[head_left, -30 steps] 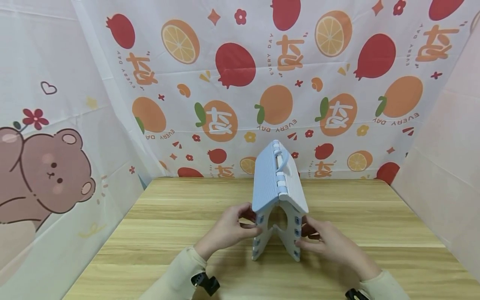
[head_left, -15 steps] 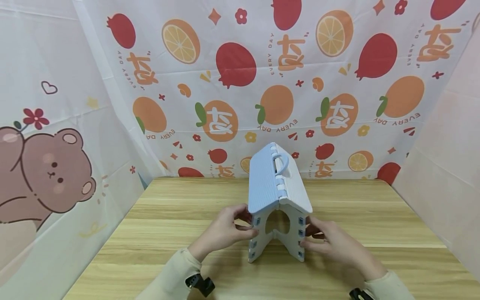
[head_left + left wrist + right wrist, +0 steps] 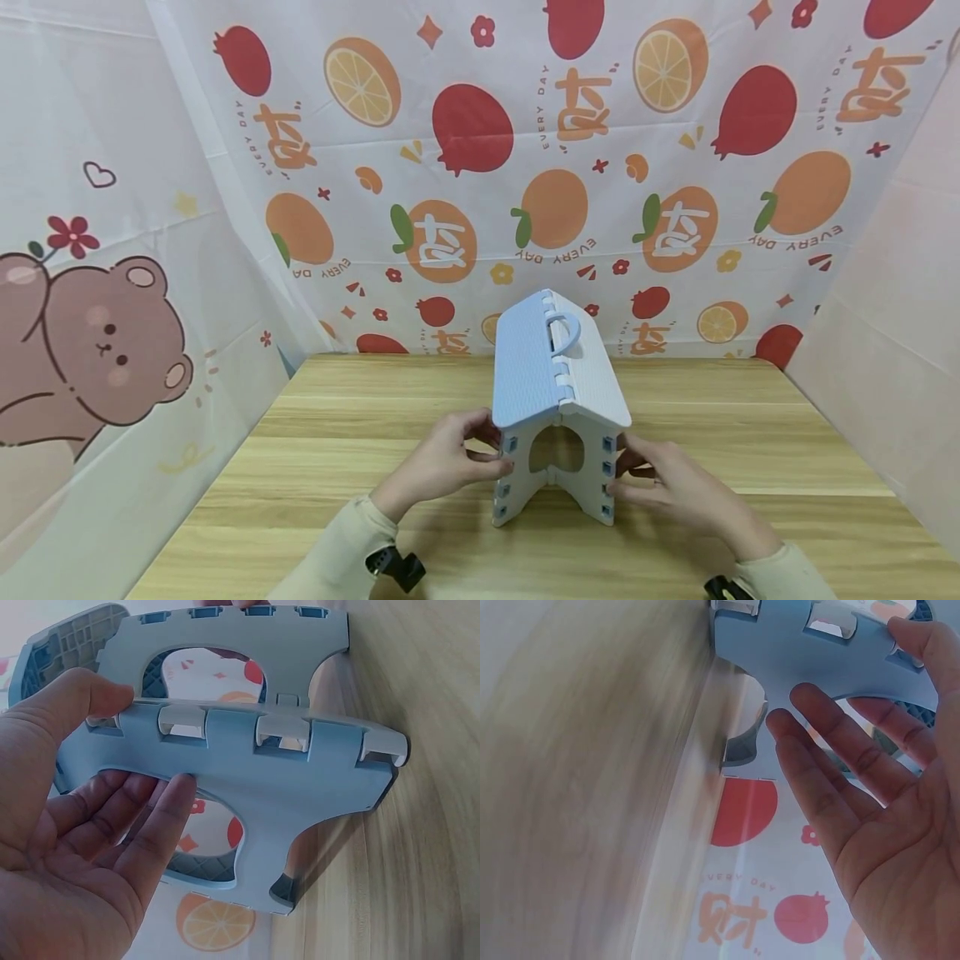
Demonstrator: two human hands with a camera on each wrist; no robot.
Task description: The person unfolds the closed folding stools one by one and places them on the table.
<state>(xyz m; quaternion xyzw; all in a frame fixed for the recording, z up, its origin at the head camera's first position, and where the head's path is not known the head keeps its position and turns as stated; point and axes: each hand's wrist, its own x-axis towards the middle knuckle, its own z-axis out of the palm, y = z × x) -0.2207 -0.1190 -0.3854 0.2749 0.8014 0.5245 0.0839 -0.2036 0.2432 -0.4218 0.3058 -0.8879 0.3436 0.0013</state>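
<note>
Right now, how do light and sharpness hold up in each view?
Head view: fairly even light, the house reasonably sharp, a soft shadow on the table near the left hand. Left wrist view: dimmer, the near side of the house shaded, a shadow beside it. Right wrist view: table grain soft and smeared, cloth hazy, right hand clearer.

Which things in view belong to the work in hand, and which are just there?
In the work:
toy house
left hand, touching one wall
right hand, touching the other

Just there:
wooden table
fruit-print cloth
bear-print cloth
black wrist gear
</note>
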